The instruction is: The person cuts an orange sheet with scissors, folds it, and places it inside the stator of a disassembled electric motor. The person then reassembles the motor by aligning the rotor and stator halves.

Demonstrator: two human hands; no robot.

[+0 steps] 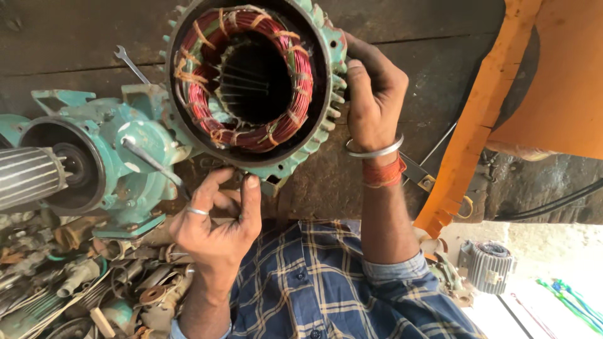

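The green motor housing (251,88) is stood on end, its bore open toward the camera. Its finned rim is clasped by the right hand (370,100); the lower edge is pinched between thumb and fingers of the left hand (217,226).

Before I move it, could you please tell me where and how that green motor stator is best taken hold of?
Probably by the finned outer rim of the stator housing, from opposite sides, as the right hand and left hand do now. The housing stands on edge with its open face toward the camera, and the red copper windings bulge inside the bore, so keep fingers off them.
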